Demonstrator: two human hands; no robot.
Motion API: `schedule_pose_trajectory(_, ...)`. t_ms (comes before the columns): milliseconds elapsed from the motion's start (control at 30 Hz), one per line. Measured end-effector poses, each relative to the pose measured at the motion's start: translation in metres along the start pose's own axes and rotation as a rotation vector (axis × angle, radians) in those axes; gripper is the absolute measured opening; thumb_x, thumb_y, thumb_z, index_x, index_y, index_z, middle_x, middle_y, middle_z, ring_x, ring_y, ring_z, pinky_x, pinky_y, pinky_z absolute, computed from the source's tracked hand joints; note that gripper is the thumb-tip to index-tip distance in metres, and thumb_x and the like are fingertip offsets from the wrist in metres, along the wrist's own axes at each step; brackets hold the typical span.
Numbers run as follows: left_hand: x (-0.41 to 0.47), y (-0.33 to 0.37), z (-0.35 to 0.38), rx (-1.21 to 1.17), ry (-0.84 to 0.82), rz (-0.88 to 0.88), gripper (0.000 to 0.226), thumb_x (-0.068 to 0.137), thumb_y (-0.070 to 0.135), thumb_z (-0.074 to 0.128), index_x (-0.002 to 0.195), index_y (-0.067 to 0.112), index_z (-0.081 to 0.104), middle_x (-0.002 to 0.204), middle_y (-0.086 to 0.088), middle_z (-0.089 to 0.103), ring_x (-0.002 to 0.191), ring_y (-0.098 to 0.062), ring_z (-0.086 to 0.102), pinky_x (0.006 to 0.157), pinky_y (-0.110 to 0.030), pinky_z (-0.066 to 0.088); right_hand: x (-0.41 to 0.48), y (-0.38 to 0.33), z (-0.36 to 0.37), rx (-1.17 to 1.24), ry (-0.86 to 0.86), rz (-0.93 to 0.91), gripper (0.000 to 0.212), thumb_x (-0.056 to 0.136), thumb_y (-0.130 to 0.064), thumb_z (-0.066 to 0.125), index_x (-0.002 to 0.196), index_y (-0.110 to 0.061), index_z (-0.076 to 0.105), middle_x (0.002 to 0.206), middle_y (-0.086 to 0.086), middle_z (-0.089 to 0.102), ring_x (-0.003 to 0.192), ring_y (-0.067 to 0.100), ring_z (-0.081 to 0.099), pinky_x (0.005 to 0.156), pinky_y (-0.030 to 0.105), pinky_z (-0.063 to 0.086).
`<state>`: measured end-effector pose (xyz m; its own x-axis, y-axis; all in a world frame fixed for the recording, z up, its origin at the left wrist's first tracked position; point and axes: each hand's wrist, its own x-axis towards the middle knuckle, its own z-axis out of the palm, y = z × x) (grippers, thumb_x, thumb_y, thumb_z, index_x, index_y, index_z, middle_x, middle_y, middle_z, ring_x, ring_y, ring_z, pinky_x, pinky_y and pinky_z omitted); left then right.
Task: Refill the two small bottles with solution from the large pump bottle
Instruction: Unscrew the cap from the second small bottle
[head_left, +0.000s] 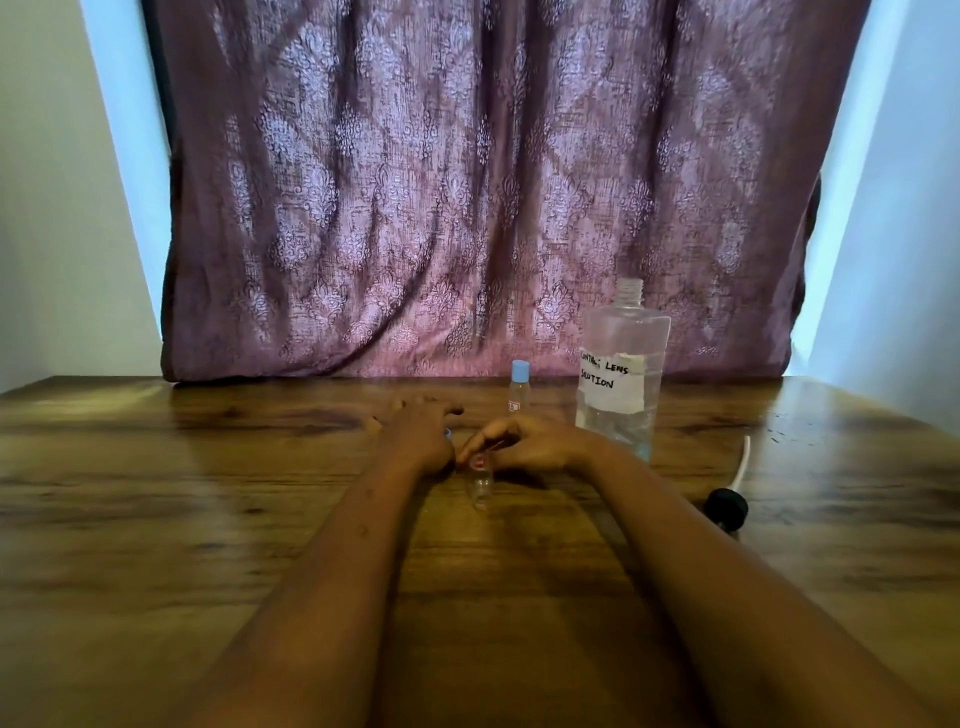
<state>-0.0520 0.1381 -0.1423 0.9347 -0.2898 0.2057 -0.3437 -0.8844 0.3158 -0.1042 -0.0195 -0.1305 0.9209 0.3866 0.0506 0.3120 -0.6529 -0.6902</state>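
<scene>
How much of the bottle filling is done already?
Done: the pump is off the large bottle, lying on the table. In hand: the right hand holds the near small bottle by its top, left hand beside it. Probably left: pouring. The capped small bottle stands behind; fill levels are unclear.

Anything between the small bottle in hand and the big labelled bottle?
Nothing visible does, apart from the right hand itself, which pinches the small clear plastic bottle. The large clear labelled bottle stands beyond that wrist; the blue-capped small bottle stands left of it, off the line.
</scene>
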Motion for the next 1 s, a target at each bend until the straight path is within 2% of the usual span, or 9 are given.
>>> schedule_pose_trajectory(133,0.000,-0.003,-0.001,0.009,-0.003,0.078,0.064,0.073,0.014,0.071,0.127,0.043,0.051,0.146,0.000,0.038,0.134,-0.030,0.029,0.108,-0.057,0.027,-0.001,-0.003,-0.002,-0.011,0.017,0.030,0.027,0.089,-0.003,0.051,0.110,-0.011,0.067,0.121,0.005,0.063,0.114,0.023,0.055,0.102,0.038,0.042)
schedule_pose_trajectory(200,0.000,-0.003,-0.001,0.032,0.017,0.093,0.057,0.075,0.016,0.070,0.123,0.043,0.054,0.141,0.004,0.042,0.132,-0.027,0.031,0.106,-0.056,0.027,-0.001,-0.004,-0.004,-0.077,-0.018,0.031,0.035,0.084,0.004,0.051,0.110,-0.015,0.066,0.117,0.000,0.062,0.105,0.023,0.058,0.087,0.035,0.050)
schedule_pose_trajectory(267,0.000,-0.003,-0.001,0.016,0.031,0.133,0.056,0.071,0.017,0.070,0.118,0.043,0.056,0.132,0.010,0.045,0.126,-0.023,0.035,0.105,-0.054,0.029,-0.002,-0.004,-0.005,-0.209,-0.039,0.026,0.038,0.081,0.002,0.058,0.111,-0.020,0.063,0.114,-0.003,0.059,0.098,0.017,0.056,0.073,0.024,0.047)
schedule_pose_trajectory(400,0.006,-0.003,0.002,-0.080,0.081,0.164,0.051,0.068,0.015,0.067,0.112,0.040,0.061,0.128,0.005,0.055,0.122,-0.023,0.043,0.104,-0.055,0.033,0.000,-0.001,-0.004,-0.298,0.073,-0.003,0.035,0.081,-0.011,0.066,0.112,-0.021,0.055,0.119,0.002,0.057,0.099,0.013,0.053,0.085,0.030,0.047)
schedule_pose_trajectory(533,0.009,0.000,0.003,-0.246,0.112,0.153,0.048,0.067,0.011,0.071,0.107,0.037,0.065,0.122,0.001,0.060,0.117,-0.025,0.049,0.101,-0.051,0.037,0.002,0.005,-0.009,-0.263,0.292,0.012,0.033,0.089,-0.015,0.058,0.120,-0.015,0.046,0.110,0.010,0.061,0.097,0.021,0.057,0.083,0.031,0.047)
schedule_pose_trajectory(633,-0.003,0.009,-0.004,-0.561,0.006,0.112,0.044,0.077,0.001,0.071,0.112,0.026,0.064,0.116,0.002,0.059,0.100,-0.017,0.058,0.074,-0.024,0.052,-0.001,0.009,-0.007,-0.138,0.329,0.052,0.036,0.087,-0.013,0.060,0.121,-0.015,0.048,0.101,0.001,0.058,0.090,0.012,0.056,0.076,0.023,0.045)
schedule_pose_trajectory(700,-0.014,0.016,-0.011,-0.761,-0.104,0.093,0.048,0.080,-0.012,0.064,0.121,0.012,0.059,0.111,-0.002,0.059,0.083,-0.006,0.056,0.050,-0.006,0.047,-0.004,0.011,-0.006,-0.066,0.318,0.094,0.029,0.086,-0.009,0.059,0.113,-0.016,0.051,0.089,-0.006,0.053,0.079,0.006,0.051,0.067,0.017,0.041)
schedule_pose_trajectory(900,-0.023,0.023,-0.013,-0.902,-0.213,0.092,0.060,0.073,-0.020,0.066,0.127,0.003,0.053,0.097,-0.001,0.062,0.080,-0.008,0.061,0.048,-0.009,0.050,-0.001,0.011,-0.003,-0.092,0.306,0.178,0.018,0.083,-0.007,0.061,0.093,-0.019,0.052,0.077,-0.002,0.053,0.071,0.011,0.051,0.061,0.021,0.042)
schedule_pose_trajectory(1000,-0.026,0.026,-0.013,-0.883,-0.206,0.116,0.058,0.074,-0.019,0.067,0.126,0.002,0.053,0.094,0.000,0.061,0.075,-0.005,0.060,0.046,-0.008,0.048,0.000,0.010,-0.005,-0.104,0.328,0.178,0.027,0.080,-0.007,0.065,0.106,-0.014,0.056,0.082,0.001,0.057,0.077,0.016,0.055,0.067,0.025,0.047)
